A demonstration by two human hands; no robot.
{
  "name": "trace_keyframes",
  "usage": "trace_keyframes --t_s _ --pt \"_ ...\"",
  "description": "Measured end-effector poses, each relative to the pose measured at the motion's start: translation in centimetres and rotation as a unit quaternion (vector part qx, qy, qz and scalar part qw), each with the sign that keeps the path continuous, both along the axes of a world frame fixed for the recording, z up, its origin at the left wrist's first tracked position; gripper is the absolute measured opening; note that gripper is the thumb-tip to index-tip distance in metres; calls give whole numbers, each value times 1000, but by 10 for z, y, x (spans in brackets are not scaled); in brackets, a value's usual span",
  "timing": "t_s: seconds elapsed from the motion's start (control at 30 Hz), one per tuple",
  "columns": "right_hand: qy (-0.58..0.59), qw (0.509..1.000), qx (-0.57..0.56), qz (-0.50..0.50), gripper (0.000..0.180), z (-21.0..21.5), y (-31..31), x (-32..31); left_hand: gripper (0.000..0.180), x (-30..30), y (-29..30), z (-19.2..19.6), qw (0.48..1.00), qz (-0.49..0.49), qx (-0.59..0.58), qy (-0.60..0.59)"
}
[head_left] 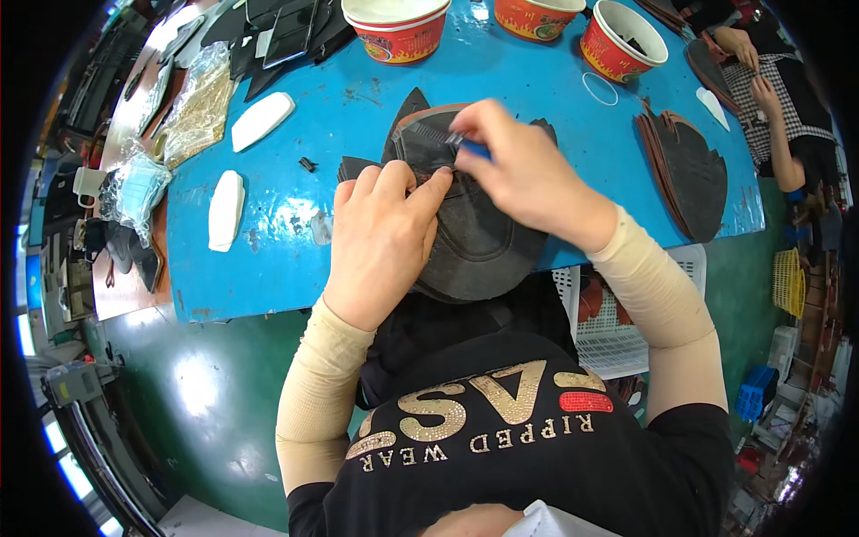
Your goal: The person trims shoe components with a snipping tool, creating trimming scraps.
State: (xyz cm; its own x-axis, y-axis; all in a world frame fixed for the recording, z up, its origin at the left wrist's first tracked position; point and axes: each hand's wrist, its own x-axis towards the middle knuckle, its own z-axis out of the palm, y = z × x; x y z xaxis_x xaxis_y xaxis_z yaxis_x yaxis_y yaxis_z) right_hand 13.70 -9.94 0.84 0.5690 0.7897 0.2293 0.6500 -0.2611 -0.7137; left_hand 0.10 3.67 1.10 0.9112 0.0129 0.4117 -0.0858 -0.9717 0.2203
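Observation:
A stack of black, curved shoe-upper pieces (479, 259) lies at the table's front edge and hangs slightly over it. My left hand (380, 233) bears down on the stack's left side. Its fingers are bent, with thumb and forefinger drawn together on the top piece. Over the far part of the stack is my right hand (519, 174), closed around a small blue-handled tool (472, 148). The tool's dark end points left, close to my left fingertips. Its working tip is too small and blurred to make out.
Another stack of dark shoe pieces (684, 170) lies right on the blue table (295, 179). Red paper tubs (398, 40) stand at the back. Two white shaped pieces (226, 210) lie left. A white basket (613, 349) sits below the edge. A co-worker's hands (761, 80) show far right.

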Motion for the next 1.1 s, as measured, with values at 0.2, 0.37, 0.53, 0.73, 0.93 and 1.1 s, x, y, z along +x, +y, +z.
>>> trace_keyframes --t_s 0.2,0.37,0.53,0.73,0.93,1.1 --pt "148 965 122 -181 33 15 -65 22 40 -4 1 -2 1000 6 1 -5" --pt "-127 947 -17 -296 24 -29 -129 44 39 0 -2 2 1000 -10 5 -13" --pt "-223 911 -129 -322 23 -40 -131 39 40 2 0 10 999 -23 24 41" --pt "-253 897 -137 -337 25 -39 -124 34 40 3 0 8 998 -28 31 42" --pt "-281 888 -157 -328 27 -41 -127 35 41 3 1 7 999 -24 17 41" --pt "-348 861 -173 -327 23 -39 -126 33 39 2 5 -1 999 -37 -18 -5"
